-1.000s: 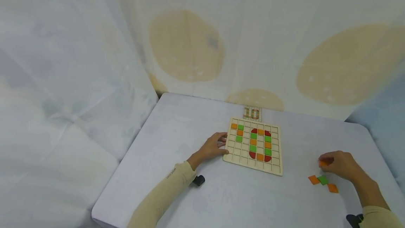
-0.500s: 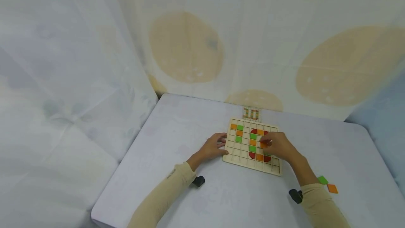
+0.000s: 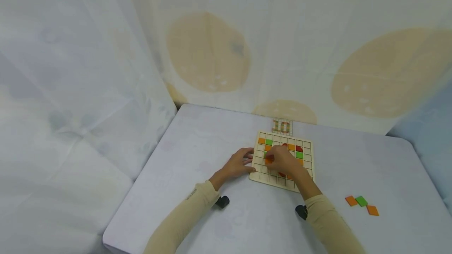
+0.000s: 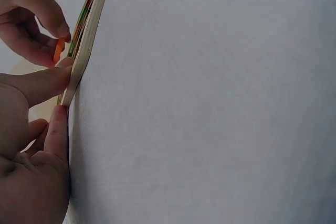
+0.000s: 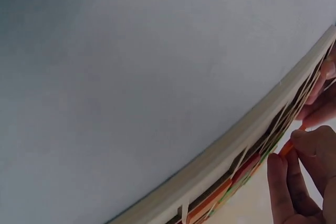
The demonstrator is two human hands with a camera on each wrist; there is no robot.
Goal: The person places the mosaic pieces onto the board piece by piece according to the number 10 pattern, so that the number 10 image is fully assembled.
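Observation:
A wooden grid board (image 3: 307,179) lies on the table, with red, orange and green tiles in some of its squares. My left hand (image 3: 236,164) rests at the board's left side. In the left wrist view, its fairly straight fingers (image 4: 58,129) touch the board's edge. Over the left part of the board, my right hand (image 3: 284,159) pinches an orange tile (image 3: 269,160) between thumb and fingertips. The right wrist view shows this tile (image 5: 286,148) tilted, close by the grid. The right hand and forearm hide several tiles in the middle of the board.
A small pattern card (image 3: 282,126) lies just behind the board. To the right on the white table (image 3: 219,128) are two loose orange tiles and a green tile (image 3: 361,201). A patterned cloth (image 3: 293,50) hangs behind the table.
My right hand has carried the orange tile leftward from the loose tiles at the right to over the board's left part. The left hand has stayed at the board's edge.

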